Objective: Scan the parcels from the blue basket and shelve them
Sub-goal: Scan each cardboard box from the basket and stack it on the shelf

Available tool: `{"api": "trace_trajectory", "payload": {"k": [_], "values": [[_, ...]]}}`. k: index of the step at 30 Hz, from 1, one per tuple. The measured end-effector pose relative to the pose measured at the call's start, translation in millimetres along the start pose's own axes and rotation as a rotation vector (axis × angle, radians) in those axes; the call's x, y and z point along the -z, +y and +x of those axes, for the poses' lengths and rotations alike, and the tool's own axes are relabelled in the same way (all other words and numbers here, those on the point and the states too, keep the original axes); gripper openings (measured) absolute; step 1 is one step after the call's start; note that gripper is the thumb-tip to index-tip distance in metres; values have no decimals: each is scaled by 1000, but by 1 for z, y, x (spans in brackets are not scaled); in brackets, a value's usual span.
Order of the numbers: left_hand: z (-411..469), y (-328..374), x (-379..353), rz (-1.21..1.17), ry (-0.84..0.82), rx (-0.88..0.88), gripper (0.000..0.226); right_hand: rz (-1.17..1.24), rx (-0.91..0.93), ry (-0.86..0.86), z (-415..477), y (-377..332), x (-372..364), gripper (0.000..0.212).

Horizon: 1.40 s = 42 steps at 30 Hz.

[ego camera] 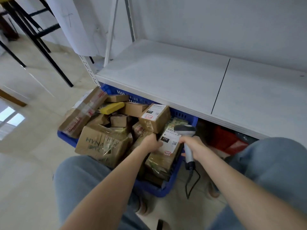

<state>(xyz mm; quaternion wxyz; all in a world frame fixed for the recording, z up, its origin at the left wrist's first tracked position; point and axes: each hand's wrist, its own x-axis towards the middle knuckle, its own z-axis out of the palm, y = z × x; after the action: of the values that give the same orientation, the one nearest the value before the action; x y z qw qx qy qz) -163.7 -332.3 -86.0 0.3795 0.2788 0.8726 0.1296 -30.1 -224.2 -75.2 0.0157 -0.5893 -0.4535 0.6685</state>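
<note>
Left hand (152, 143) grips the edge of a labelled parcel (167, 146) in the blue basket (159, 190). Right hand (192, 146) is wrapped around the scanner (186, 138), head over the label. White shelf (166, 75) above.

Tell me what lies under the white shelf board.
The far end of the blue basket is tucked under the shelf board. A red object sits in shadow to its right, too dim to identify. Anything farther back is covered by the board.

Left hand (152, 143) gripping labelled parcel (167, 146), right hand (193, 146) gripping scanner (186, 140)
</note>
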Motion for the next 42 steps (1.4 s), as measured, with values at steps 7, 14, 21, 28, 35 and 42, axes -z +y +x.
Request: {"api": "trace_trajectory", "payload": {"k": [7,14,21,28,35,42], "values": [[1,-6,-16,-257,-77,147,47,166,-65,-101,-2,16,-8,52],[-17,7,17,-749,50,75,24,329,58,-168,-22,-17,5,28],[-37,11,33,-1052,-68,-63,19,508,172,-239,-43,-37,29,7],[-47,8,32,-1072,-137,-128,69,544,220,-276,-56,-35,40,5],[-51,16,29,-1092,-141,-140,53,476,340,-225,-71,-29,42,14],[-46,14,9,-1155,-73,-101,56,416,402,-46,-97,-6,35,8]]}}
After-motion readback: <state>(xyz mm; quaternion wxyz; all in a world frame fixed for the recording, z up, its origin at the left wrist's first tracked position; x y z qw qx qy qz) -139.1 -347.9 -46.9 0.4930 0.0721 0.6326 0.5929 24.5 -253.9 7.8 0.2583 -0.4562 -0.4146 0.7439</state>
